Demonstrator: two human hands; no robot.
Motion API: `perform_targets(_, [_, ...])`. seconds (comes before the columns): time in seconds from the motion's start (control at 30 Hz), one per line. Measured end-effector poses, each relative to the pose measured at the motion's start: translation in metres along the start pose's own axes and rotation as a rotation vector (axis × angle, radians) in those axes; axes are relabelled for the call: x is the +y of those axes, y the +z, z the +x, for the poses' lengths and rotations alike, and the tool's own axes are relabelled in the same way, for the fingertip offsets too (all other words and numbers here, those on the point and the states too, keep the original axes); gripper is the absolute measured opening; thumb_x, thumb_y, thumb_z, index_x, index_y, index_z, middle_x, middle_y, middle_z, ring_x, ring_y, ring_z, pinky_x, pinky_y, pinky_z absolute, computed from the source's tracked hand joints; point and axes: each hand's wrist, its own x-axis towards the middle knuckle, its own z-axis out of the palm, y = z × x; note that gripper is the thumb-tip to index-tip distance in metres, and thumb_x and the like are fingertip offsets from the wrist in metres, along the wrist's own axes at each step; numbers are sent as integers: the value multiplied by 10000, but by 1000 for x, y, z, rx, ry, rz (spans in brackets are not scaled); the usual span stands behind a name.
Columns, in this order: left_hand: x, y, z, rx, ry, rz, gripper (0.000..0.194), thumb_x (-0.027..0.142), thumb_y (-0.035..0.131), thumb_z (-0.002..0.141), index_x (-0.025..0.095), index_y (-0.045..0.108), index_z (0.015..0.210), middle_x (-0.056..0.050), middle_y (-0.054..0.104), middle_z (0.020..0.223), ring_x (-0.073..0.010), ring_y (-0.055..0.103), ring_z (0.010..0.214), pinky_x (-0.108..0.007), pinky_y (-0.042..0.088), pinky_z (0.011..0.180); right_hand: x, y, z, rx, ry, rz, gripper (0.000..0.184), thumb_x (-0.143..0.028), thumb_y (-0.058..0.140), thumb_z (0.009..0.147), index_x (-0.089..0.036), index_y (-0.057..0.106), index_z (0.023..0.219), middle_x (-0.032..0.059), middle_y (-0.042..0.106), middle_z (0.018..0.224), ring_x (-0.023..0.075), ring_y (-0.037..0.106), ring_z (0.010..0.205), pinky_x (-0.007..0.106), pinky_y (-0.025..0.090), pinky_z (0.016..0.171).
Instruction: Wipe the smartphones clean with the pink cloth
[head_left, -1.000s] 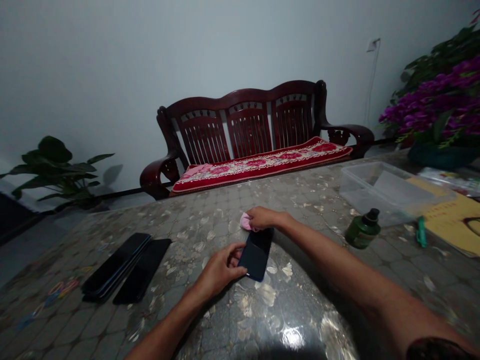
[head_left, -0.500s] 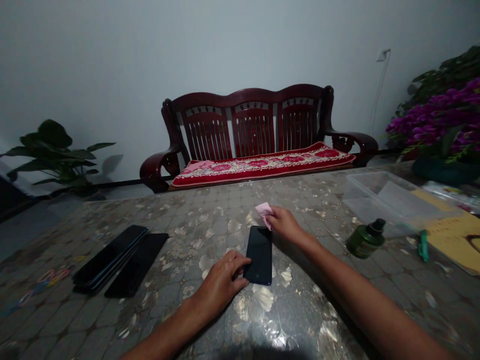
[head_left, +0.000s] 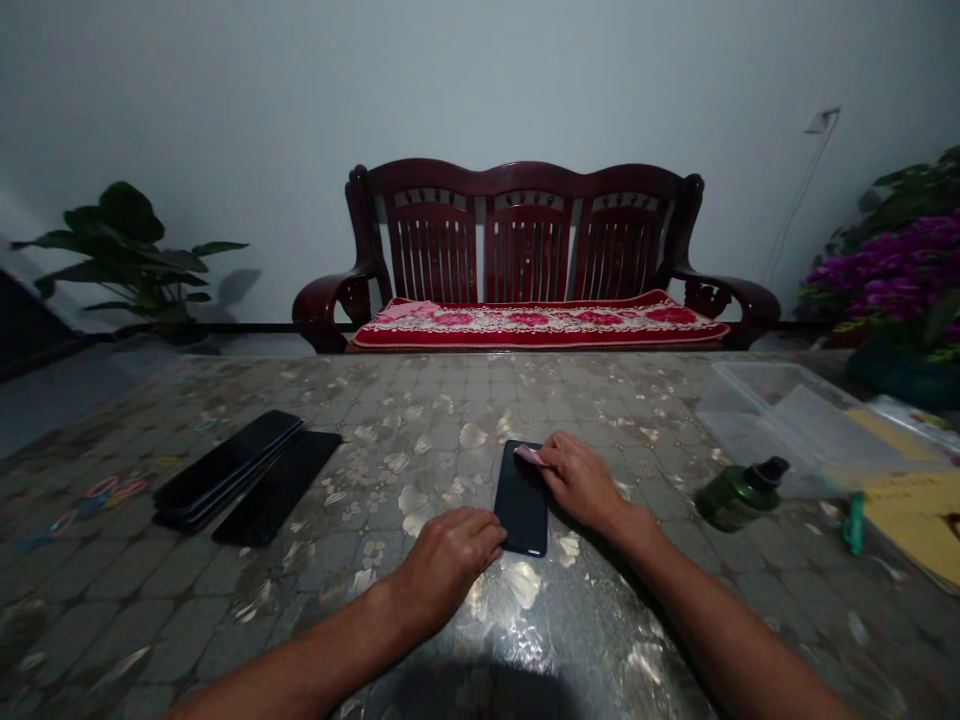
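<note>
A black phone (head_left: 521,500) lies flat, screen up, on the patterned table (head_left: 420,430) in front of me. My left hand (head_left: 448,560) is curled at its near left corner, fingertips pressing its edge to steady it. My right hand (head_left: 581,480) presses a small folded pink cloth (head_left: 530,456) onto the phone's far end, fingers closed over the cloth. To the left lie more dark phones (head_left: 225,472) side by side.
A small dark green bottle (head_left: 739,492) stands to the right, beside a clear plastic box (head_left: 780,420), a teal clip (head_left: 853,522) and yellow paper (head_left: 919,520). Coloured rubber bands (head_left: 105,492) lie far left. A wooden bench (head_left: 529,270) and potted plants (head_left: 131,250) stand beyond the table.
My right hand lifted the pink cloth off the phone to the table beyond it, then brought it back down onto the phone's far end. My left hand slid closer to the near corner.
</note>
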Motion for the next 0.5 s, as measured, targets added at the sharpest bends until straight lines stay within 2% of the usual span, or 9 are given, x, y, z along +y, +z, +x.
perform_targets(0.07, [2, 0, 0, 7, 19, -11, 100, 146, 590, 957, 180, 682, 939, -40, 736, 883, -185, 702, 780, -277, 546, 700, -3, 2, -5, -16, -43, 86, 281, -247, 478, 1008, -214, 757, 1001, 46, 604, 885, 169, 552, 828, 266, 389, 749])
perform_targets(0.13, [4, -1, 0, -6, 32, -15, 123, 147, 564, 971, 179, 682, 956, -43, 738, 892, -183, 701, 784, -276, 544, 703, -2, 4, -5, 0, -25, 221, 285, -278, 489, 996, -216, 758, 926, 29, 588, 811, 167, 551, 776, 263, 389, 711])
perform_targets(0.23, [7, 0, -1, -33, 56, -14, 161, 128, 527, 981, 178, 674, 1023, -53, 744, 942, -187, 703, 828, -281, 544, 735, 7, 8, 2, 167, 150, 362, 292, -319, 529, 943, -198, 701, 740, 12, 538, 703, 177, 540, 717, 267, 385, 675])
perform_targets(0.3, [9, 1, -2, -40, 84, -17, 182, 109, 512, 976, 170, 665, 1053, -64, 744, 966, -193, 702, 848, -292, 545, 748, 16, 9, 11, 243, 259, 355, 276, -319, 543, 901, -192, 659, 685, 16, 531, 696, 188, 541, 716, 278, 386, 678])
perform_targets(0.37, [10, 2, -2, -39, 101, -22, 191, 98, 508, 966, 166, 660, 1059, -71, 743, 972, -197, 699, 846, -301, 543, 750, 24, 10, 18, 223, 307, 301, 225, -291, 544, 871, -185, 660, 709, 27, 551, 723, 201, 552, 742, 288, 390, 694])
perform_targets(0.5, [11, 2, -1, -36, 92, -20, 184, 107, 500, 968, 174, 657, 1035, -66, 737, 966, -192, 688, 837, -302, 533, 753, 27, 15, 22, 152, 284, 144, 139, -188, 543, 835, -165, 679, 821, 57, 593, 824, 204, 551, 786, 289, 401, 721])
